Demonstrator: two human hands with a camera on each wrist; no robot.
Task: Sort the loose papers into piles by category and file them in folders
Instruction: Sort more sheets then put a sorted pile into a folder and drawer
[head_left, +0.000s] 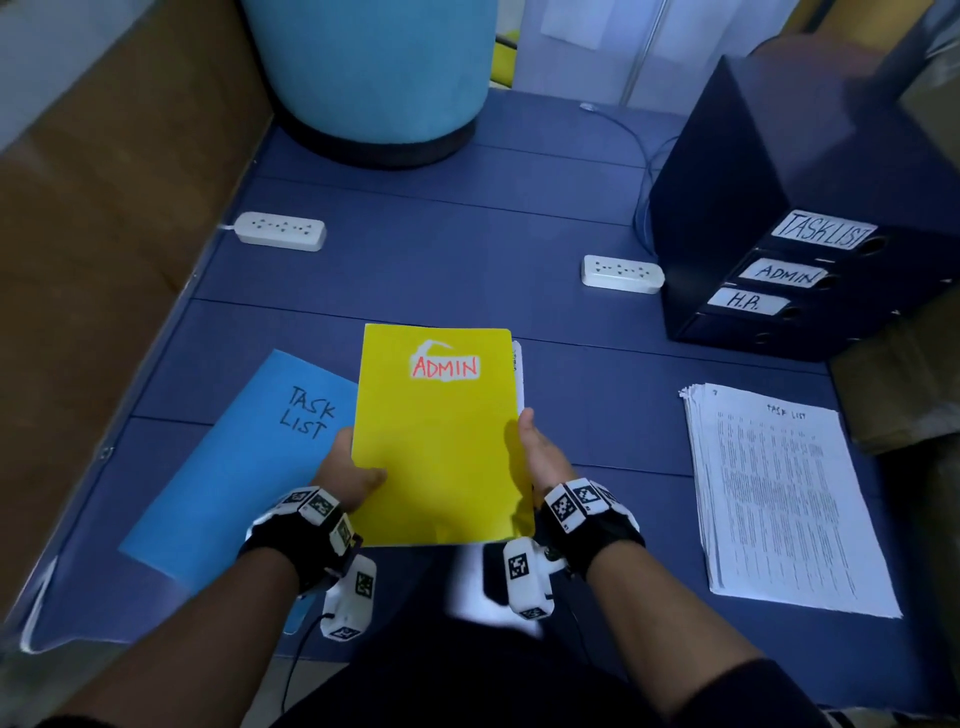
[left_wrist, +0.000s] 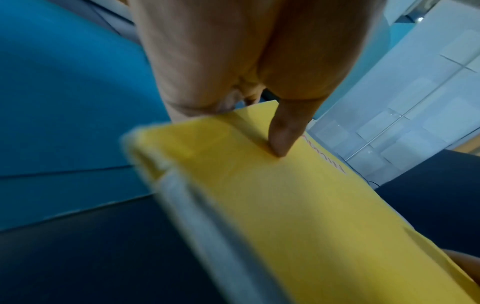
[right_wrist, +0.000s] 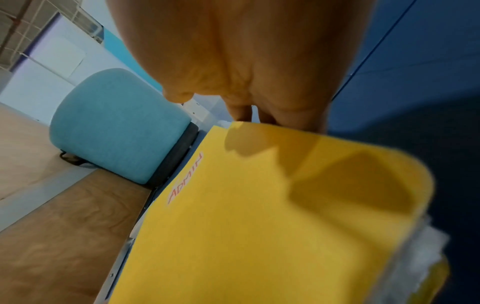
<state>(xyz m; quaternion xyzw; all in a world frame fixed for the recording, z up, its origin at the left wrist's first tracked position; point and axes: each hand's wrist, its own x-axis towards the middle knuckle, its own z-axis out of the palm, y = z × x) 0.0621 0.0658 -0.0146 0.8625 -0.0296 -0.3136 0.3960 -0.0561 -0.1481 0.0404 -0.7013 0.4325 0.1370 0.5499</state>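
I hold a yellow folder (head_left: 441, 436) marked ADMIN above the blue floor mat, with white sheets showing along its right edge. My left hand (head_left: 353, 475) grips its left edge, thumb pressed on the cover (left_wrist: 283, 139), fingers underneath. My right hand (head_left: 540, 452) grips the right edge, thumb at the rim and fingers hidden below the folder (right_wrist: 259, 216). A blue folder (head_left: 244, 467) marked TASK LIST lies flat on the mat to the left. A stack of printed TASK LIST papers (head_left: 779, 499) lies on the mat to the right.
A dark file box (head_left: 789, 208) with slots labelled TASK LIST, ADMIN and H.R. stands at the back right. Two white power strips (head_left: 280, 231) (head_left: 622, 274) lie on the mat. A teal round stool (head_left: 374, 73) stands at the back; a wooden panel (head_left: 104, 260) runs along the left.
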